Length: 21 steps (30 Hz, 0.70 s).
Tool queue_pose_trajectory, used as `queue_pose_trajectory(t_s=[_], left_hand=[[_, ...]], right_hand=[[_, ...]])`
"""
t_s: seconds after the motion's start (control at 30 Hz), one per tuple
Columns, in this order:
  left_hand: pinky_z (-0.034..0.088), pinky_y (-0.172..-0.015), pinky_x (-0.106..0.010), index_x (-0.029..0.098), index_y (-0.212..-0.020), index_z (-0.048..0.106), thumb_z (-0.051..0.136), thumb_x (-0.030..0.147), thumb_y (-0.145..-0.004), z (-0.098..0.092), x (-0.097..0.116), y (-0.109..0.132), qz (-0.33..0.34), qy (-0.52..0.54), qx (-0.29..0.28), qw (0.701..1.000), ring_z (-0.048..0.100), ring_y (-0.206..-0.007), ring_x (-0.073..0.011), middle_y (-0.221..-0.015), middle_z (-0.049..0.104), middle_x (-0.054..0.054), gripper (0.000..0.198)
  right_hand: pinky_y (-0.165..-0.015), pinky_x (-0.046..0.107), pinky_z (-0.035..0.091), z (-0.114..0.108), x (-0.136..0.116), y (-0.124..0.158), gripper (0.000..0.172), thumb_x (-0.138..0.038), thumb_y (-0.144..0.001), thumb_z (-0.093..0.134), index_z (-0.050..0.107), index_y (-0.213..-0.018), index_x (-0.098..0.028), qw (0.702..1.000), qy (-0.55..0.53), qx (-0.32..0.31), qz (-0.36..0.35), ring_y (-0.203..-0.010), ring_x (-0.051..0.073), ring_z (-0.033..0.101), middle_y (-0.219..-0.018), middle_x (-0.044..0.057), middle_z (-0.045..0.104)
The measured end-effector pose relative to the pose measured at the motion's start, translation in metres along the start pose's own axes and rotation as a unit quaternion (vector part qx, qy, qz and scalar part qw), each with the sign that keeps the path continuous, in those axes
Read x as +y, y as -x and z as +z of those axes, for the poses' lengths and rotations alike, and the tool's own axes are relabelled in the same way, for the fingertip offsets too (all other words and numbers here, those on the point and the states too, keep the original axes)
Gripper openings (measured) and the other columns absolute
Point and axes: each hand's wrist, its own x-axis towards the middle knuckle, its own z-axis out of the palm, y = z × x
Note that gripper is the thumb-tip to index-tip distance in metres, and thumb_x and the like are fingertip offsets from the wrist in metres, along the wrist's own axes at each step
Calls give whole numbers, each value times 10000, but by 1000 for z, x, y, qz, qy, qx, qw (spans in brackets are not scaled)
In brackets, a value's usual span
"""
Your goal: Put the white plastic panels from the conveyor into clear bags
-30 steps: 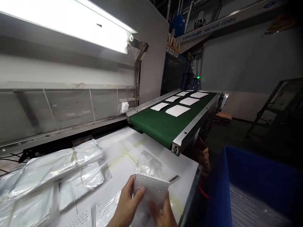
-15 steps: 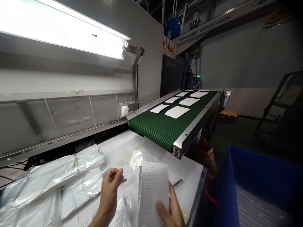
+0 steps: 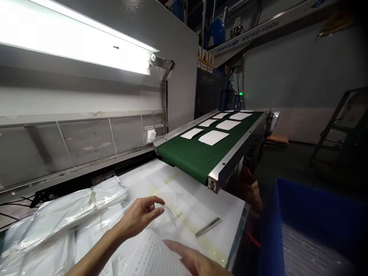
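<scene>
Head view, left hand (image 3: 140,216) and right hand (image 3: 195,260) open, grip released, beside perforated white panel (image 3: 146,255), steel strip (image 3: 207,227) near table edge (image 3: 236,234)

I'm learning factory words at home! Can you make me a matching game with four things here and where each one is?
Things:
1. white pads
2. metal strip
3. blue crate
4. perforated white panel

Places:
A. on the white table
B. just below the right hand
C. right of the table
D. on the green conveyor belt

Pairs: 1-D, 2-A, 3-C, 4-B
</scene>
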Motion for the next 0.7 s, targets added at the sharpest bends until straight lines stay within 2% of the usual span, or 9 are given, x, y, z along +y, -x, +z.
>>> queue_pose_trajectory(t_s=[0.1,0.17,0.23,0.3,0.43,0.5,0.57,0.63,0.7], left_hand=[[396,-640,-256,210,-1003,663,496,514,-828,-19,10,11,5,16,-69,997,544,-733,-172,-848,636,-26,388],[406,-658,-262,192,-968,659,473,503,-846,-25,8,17,1,41,-72,997,556,-765,-185,-875,644,-40,382],[407,-636,-264,183,-942,641,441,493,-865,-24,-1,22,-8,47,-37,998,552,-731,-182,-812,631,-39,377],[409,-627,-266,199,-931,621,421,462,-884,-14,-12,27,-4,18,20,1000,548,-708,-177,-790,620,-32,334],[415,-659,-284,238,-943,598,421,377,-900,23,-32,36,57,-53,126,989,549,-729,-177,-851,598,-38,230],[428,-659,-288,241,-948,578,421,375,-897,42,-37,38,45,2,157,987,547,-727,-179,-835,583,-35,213],[453,-671,-295,233,-916,548,447,412,-876,54,-38,37,11,122,154,980,551,-730,-181,-850,582,-36,209],[479,-720,-316,222,-833,512,515,464,-822,59,-37,32,-14,246,137,959,570,-776,-187,-963,588,-49,243],[491,-758,-353,206,-752,475,582,502,-761,58,-34,24,-48,304,151,939,592,-804,-200,-1034,589,-67,315]], right_hand=[[-1054,396,294,-15,3,-12,929,-408,-589,805,362,-1372,-177,998,-45,-18,-34,-1210,282,475,-1280,118,546],[-1023,406,339,-23,15,-22,968,-438,-593,792,317,-1383,-143,994,-97,35,-44,-1150,285,530,-1218,139,584],[-971,426,391,-27,28,-30,1005,-486,-589,774,283,-1381,-110,986,-123,100,-53,-1073,300,583,-1140,162,620],[-946,427,411,-27,38,-35,993,-529,-589,755,296,-1368,-118,977,-99,180,-58,-1070,309,583,-1115,168,627],[-945,434,407,-17,45,-42,836,-582,-662,671,334,-1353,-253,932,20,357,-51,-1234,310,446,-1213,138,573],[-909,439,440,-14,46,-46,812,-576,-697,635,281,-1373,-296,908,57,407,-80,-1198,314,485,-1234,127,560],[-884,421,467,-14,50,-50,821,-546,-718,625,223,-1392,-303,880,102,445,-129,-1125,303,548,-1234,118,561],[-887,404,471,-18,56,-52,800,-511,-731,621,226,-1393,-294,847,170,471,-179,-1109,290,557,-1247,110,557],[-870,396,482,-24,64,-54,758,-485,-733,616,276,-1380,-285,822,230,476,-211,-1089,291,567,-1247,103,564]])
